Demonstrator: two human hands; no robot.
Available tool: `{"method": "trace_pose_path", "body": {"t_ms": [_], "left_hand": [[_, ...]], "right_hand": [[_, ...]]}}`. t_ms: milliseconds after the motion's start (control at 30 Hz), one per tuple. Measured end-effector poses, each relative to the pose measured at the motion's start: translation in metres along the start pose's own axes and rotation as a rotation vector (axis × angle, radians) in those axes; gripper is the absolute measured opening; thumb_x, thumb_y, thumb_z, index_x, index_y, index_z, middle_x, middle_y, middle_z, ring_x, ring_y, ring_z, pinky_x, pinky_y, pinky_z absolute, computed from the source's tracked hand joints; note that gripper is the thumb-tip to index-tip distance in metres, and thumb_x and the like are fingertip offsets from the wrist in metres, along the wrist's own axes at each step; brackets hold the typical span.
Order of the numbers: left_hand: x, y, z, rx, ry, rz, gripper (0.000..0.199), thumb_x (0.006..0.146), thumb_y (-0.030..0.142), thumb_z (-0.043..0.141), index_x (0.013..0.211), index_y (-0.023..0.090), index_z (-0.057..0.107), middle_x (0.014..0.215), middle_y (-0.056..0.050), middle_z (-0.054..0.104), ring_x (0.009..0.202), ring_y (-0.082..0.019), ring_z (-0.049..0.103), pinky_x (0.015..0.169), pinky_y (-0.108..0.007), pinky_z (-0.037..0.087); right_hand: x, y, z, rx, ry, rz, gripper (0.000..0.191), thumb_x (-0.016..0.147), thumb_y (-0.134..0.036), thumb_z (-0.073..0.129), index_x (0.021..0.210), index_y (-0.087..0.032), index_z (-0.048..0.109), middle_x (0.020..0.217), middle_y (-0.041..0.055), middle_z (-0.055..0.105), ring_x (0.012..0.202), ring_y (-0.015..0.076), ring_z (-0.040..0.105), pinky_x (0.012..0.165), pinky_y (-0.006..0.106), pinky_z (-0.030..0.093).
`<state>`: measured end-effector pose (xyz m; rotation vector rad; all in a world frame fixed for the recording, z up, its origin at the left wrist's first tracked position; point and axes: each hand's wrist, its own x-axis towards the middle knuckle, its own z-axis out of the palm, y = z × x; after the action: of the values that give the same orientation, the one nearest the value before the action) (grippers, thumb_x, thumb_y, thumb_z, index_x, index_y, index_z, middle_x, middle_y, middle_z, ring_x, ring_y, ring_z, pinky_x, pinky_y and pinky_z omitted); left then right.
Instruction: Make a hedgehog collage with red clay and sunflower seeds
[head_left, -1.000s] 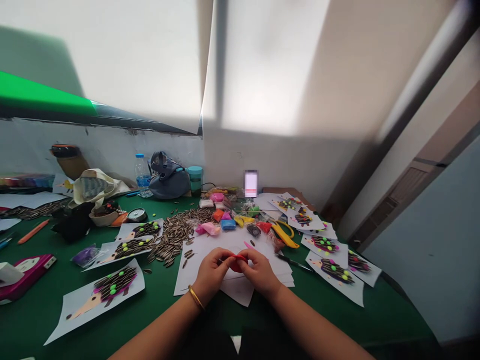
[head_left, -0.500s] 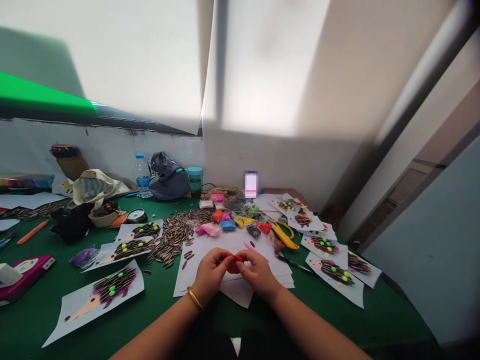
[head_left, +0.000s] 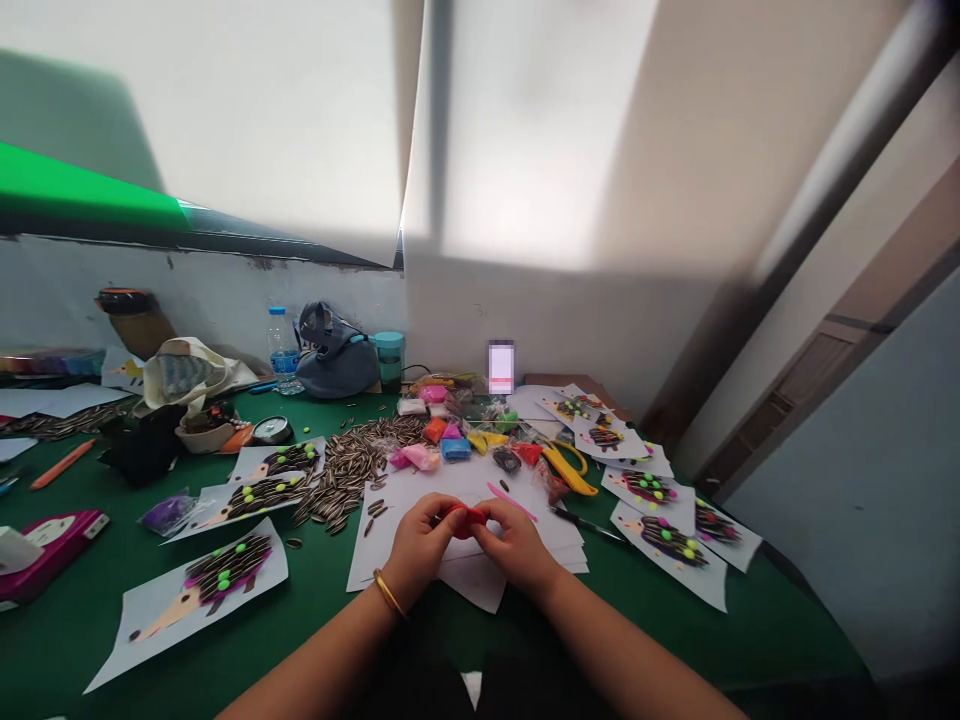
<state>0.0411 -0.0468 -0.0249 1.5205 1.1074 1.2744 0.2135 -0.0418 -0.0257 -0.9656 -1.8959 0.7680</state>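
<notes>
A small red piece of clay (head_left: pixel 468 522) is pinched between both hands above stacked white paper (head_left: pixel 472 490). My left hand (head_left: pixel 424 540), with a gold bracelet at the wrist, closes on its left side. On its right side, my right hand (head_left: pixel 512 540) grips it with thumb and fingers. Just behind the hands lies a pink stick (head_left: pixel 513 500). Sunflower seeds (head_left: pixel 352 465) are heaped to the left of the paper, and colourful clay packets (head_left: pixel 455 450) lie along its back edge.
Hedgehog pictures lie on both sides, one at the left (head_left: pixel 202 590) and others at the right (head_left: pixel 667 548). Yellow scissors (head_left: pixel 570 470) and a black pen (head_left: pixel 589 525) are right of the paper. A bottle (head_left: pixel 284 355), a blue bag (head_left: pixel 336 360) and a phone (head_left: pixel 501 367) stand behind.
The red clay looks flatter and more tilted between my fingers. Both hands have shifted only slightly.
</notes>
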Motion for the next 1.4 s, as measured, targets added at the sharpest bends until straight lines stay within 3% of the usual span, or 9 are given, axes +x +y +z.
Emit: {"method": "trace_pose_path", "body": {"t_ms": [100,267,433,567,767,933,1100,1233,1400], "left_hand": [[-0.0005,0.0012,0.0006,0.036,0.003,0.046,0.028,0.079,0.037,0.066,0.101,0.020,0.068,0.094,-0.006,0.068,0.082,-0.020,0.066,0.075,-0.033,0.054],[-0.0018,0.0036,0.0013,0.087,-0.015,0.064,0.022,0.082,0.039,0.063,0.080,0.018,0.069,0.078,-0.005,0.066,0.073,-0.019,0.064,0.070,-0.031,0.053],[-0.0021,0.0031,0.0012,0.103,-0.005,0.062,0.024,0.080,0.041,0.063,0.089,0.019,0.069,0.089,-0.006,0.067,0.079,-0.020,0.064,0.071,-0.032,0.053],[-0.0027,0.0042,0.0010,0.181,0.005,0.082,0.024,0.081,0.042,0.063,0.077,0.019,0.068,0.078,-0.005,0.065,0.072,-0.019,0.061,0.067,-0.030,0.051],[-0.0037,0.0060,0.0010,0.161,-0.008,0.100,0.024,0.081,0.040,0.064,0.094,0.020,0.068,0.089,-0.006,0.066,0.078,-0.019,0.062,0.070,-0.031,0.051],[-0.0036,0.0049,0.0017,0.118,-0.001,0.066,0.023,0.082,0.040,0.062,0.079,0.018,0.067,0.079,-0.005,0.065,0.072,-0.018,0.061,0.068,-0.030,0.051],[-0.0040,0.0049,0.0019,0.078,-0.002,0.063,0.026,0.081,0.041,0.063,0.095,0.019,0.068,0.092,-0.006,0.067,0.079,-0.019,0.063,0.072,-0.032,0.052],[-0.0040,0.0080,0.0021,0.136,-0.014,0.065,0.025,0.079,0.042,0.064,0.086,0.018,0.069,0.085,-0.006,0.067,0.078,-0.019,0.061,0.071,-0.031,0.051],[-0.0042,0.0090,0.0037,-0.026,0.005,-0.011,0.029,0.080,0.045,0.064,0.086,0.017,0.062,0.079,-0.004,0.066,0.072,-0.018,0.063,0.069,-0.030,0.052]], "right_hand": [[0.0001,-0.0013,0.0007,0.000,0.023,0.003,0.011,0.085,-0.019,0.057,0.086,-0.022,0.067,0.084,0.0002,0.070,0.082,0.0167,0.062,0.078,0.028,0.046],[0.0004,-0.0028,0.0012,-0.032,0.021,0.005,0.010,0.082,-0.018,0.058,0.084,-0.021,0.067,0.083,0.0007,0.069,0.080,0.0168,0.061,0.075,0.028,0.046],[-0.0005,-0.0005,0.0010,-0.036,0.033,0.003,0.012,0.085,-0.020,0.054,0.084,-0.020,0.066,0.083,0.0016,0.067,0.080,0.0167,0.060,0.074,0.028,0.046],[-0.0013,-0.0001,0.0018,-0.078,0.006,-0.006,0.010,0.083,-0.020,0.054,0.081,-0.020,0.064,0.081,0.0018,0.065,0.078,0.0170,0.058,0.072,0.028,0.046],[-0.0011,-0.0008,0.0016,-0.088,0.025,-0.009,0.009,0.084,-0.021,0.054,0.081,-0.020,0.063,0.080,0.0018,0.064,0.077,0.0168,0.058,0.072,0.029,0.045],[-0.0017,0.0004,0.0014,-0.082,0.008,-0.026,0.008,0.084,-0.022,0.056,0.083,-0.020,0.064,0.081,0.0019,0.064,0.078,0.0168,0.058,0.073,0.029,0.045],[-0.0014,0.0032,0.0016,-0.047,0.040,-0.017,0.011,0.085,-0.023,0.054,0.081,-0.020,0.064,0.080,0.0017,0.064,0.078,0.0167,0.059,0.073,0.029,0.046],[-0.0015,0.0029,0.0001,-0.035,0.034,-0.015,0.013,0.086,-0.027,0.055,0.083,-0.019,0.064,0.082,0.0024,0.064,0.079,0.0172,0.059,0.074,0.029,0.046],[-0.0012,0.0006,-0.0014,-0.006,0.016,-0.055,0.017,0.087,-0.036,0.058,0.090,-0.020,0.065,0.087,0.0031,0.066,0.084,0.0183,0.059,0.078,0.031,0.046]]}}
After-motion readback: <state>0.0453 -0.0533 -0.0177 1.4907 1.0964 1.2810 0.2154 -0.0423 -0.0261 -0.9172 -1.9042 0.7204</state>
